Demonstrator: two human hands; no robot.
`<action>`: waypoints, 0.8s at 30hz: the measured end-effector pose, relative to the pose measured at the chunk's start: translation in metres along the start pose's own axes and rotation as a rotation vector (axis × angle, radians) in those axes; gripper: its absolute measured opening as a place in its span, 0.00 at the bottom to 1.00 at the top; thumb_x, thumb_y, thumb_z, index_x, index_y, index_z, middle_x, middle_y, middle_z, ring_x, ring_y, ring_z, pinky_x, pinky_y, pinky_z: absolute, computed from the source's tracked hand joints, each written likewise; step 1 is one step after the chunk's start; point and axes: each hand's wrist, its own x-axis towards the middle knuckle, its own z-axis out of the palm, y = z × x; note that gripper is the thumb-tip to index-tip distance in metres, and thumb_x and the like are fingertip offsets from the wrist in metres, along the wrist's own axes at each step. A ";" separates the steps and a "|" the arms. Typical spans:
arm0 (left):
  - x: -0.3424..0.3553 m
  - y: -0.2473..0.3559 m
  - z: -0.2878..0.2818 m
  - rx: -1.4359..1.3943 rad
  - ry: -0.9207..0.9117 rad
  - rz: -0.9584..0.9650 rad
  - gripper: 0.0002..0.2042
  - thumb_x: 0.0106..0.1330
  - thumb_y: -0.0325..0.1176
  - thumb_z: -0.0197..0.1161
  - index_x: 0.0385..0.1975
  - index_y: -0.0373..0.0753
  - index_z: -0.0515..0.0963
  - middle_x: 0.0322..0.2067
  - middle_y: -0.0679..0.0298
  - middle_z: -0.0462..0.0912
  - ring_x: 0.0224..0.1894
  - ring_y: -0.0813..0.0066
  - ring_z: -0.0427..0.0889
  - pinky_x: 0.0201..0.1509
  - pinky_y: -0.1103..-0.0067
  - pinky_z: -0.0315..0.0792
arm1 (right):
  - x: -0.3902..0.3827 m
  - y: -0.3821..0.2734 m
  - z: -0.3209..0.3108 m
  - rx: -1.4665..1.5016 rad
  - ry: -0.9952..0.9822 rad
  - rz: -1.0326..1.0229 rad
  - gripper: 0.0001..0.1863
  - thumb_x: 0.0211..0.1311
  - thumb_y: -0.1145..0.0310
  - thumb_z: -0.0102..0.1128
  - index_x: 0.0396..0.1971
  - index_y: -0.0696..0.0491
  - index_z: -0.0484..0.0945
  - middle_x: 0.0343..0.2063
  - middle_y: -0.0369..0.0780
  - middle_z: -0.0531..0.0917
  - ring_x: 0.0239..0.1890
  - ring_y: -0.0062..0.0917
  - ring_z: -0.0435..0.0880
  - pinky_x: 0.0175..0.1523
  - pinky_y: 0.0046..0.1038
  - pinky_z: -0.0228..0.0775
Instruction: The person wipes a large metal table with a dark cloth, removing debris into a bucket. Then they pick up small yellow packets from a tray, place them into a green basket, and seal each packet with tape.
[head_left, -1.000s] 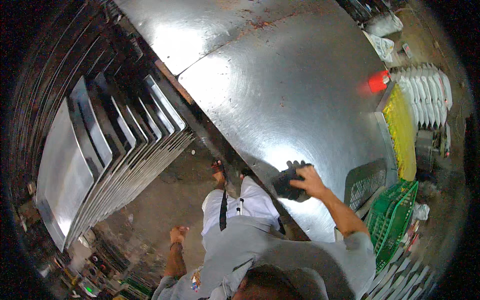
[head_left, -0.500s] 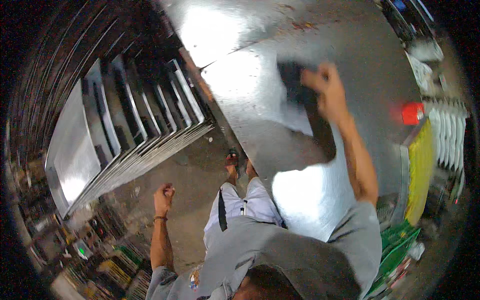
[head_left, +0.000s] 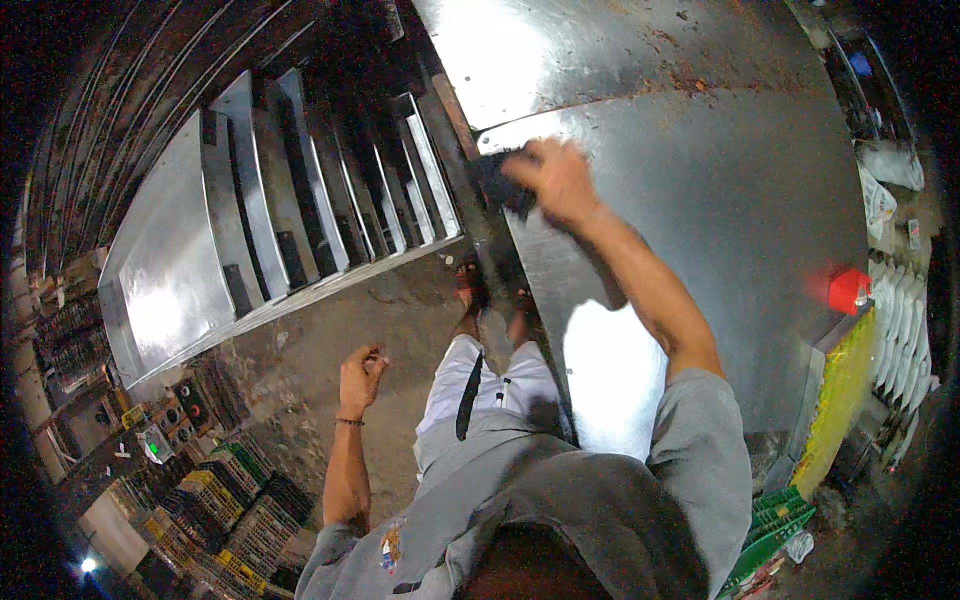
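My right hand (head_left: 556,178), blurred by motion, grips a dark cloth or pad (head_left: 505,193) against the steel table (head_left: 720,200) at its left edge, beside a seam between two panels. My left hand (head_left: 362,376) hangs low over the concrete floor with its fingers curled; whether a small thing sits between the fingertips I cannot make out. Reddish-brown flecks lie scattered along the far panel (head_left: 690,60).
Steel trays stand stacked at my left (head_left: 170,290), before dark racks (head_left: 100,120). Plastic crates (head_left: 225,490) sit lower left. At right are a red container (head_left: 848,292), yellow material (head_left: 830,400), white sacks (head_left: 895,340) and a green crate (head_left: 770,530).
My right hand has swept the dark cloth up across the steel surface, then leftward to the edge. My left hand has risen slightly. The view has turned and shifted.
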 end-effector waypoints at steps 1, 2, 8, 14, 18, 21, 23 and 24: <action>0.009 0.002 -0.010 -0.046 0.013 0.010 0.15 0.61 0.36 0.69 0.46 0.38 0.82 0.35 0.55 0.86 0.38 0.59 0.85 0.46 0.70 0.77 | 0.013 0.047 0.023 -0.031 0.051 0.350 0.13 0.53 0.66 0.61 0.40 0.39 0.85 0.34 0.40 0.80 0.39 0.40 0.79 0.39 0.40 0.69; 0.010 0.000 -0.017 -0.099 0.031 0.003 0.15 0.61 0.37 0.69 0.46 0.38 0.82 0.36 0.55 0.86 0.39 0.60 0.85 0.46 0.70 0.77 | 0.025 0.082 0.017 -0.025 0.105 0.512 0.18 0.50 0.70 0.63 0.43 0.39 0.85 0.37 0.42 0.79 0.40 0.41 0.79 0.44 0.40 0.71; 0.023 0.006 -0.044 -0.145 -0.195 -0.030 0.16 0.61 0.37 0.69 0.46 0.37 0.82 0.41 0.53 0.85 0.43 0.60 0.85 0.47 0.70 0.76 | 0.070 0.144 -0.056 -0.227 0.424 0.673 0.36 0.41 0.85 0.57 0.54 0.40 0.81 0.45 0.45 0.72 0.46 0.41 0.76 0.53 0.36 0.72; 0.062 0.143 -0.121 -0.228 -0.398 0.578 0.17 0.61 0.38 0.69 0.48 0.38 0.80 0.51 0.55 0.81 0.50 0.56 0.81 0.54 0.66 0.73 | 0.129 -0.044 0.008 0.015 0.067 0.359 0.20 0.59 0.75 0.56 0.51 0.41 0.81 0.46 0.50 0.79 0.47 0.48 0.79 0.49 0.43 0.74; 0.076 0.182 -0.192 -0.420 -0.375 0.820 0.18 0.58 0.39 0.71 0.45 0.37 0.82 0.48 0.56 0.84 0.50 0.56 0.82 0.55 0.63 0.73 | 0.137 0.010 0.033 0.204 0.042 0.851 0.13 0.68 0.61 0.57 0.42 0.54 0.81 0.37 0.49 0.80 0.41 0.44 0.79 0.46 0.42 0.71; 0.063 0.165 -0.230 -0.561 -0.280 0.775 0.16 0.56 0.40 0.73 0.40 0.37 0.84 0.42 0.56 0.87 0.48 0.56 0.84 0.55 0.61 0.72 | 0.108 0.126 -0.003 -0.135 0.253 0.871 0.15 0.61 0.70 0.60 0.47 0.51 0.82 0.40 0.48 0.76 0.41 0.44 0.79 0.47 0.40 0.72; 0.058 0.160 -0.241 -0.670 -0.176 0.761 0.16 0.57 0.41 0.73 0.39 0.37 0.84 0.39 0.56 0.87 0.46 0.57 0.85 0.54 0.61 0.73 | 0.120 0.143 -0.019 -0.176 0.322 0.874 0.22 0.54 0.76 0.60 0.52 0.49 0.80 0.42 0.48 0.73 0.42 0.44 0.78 0.48 0.39 0.73; 0.059 0.158 -0.240 -0.733 -0.100 0.744 0.16 0.57 0.42 0.73 0.39 0.37 0.84 0.38 0.56 0.87 0.45 0.58 0.85 0.54 0.61 0.73 | 0.145 0.122 -0.029 -0.196 0.331 0.785 0.26 0.51 0.79 0.60 0.54 0.47 0.79 0.43 0.48 0.73 0.42 0.45 0.78 0.49 0.38 0.73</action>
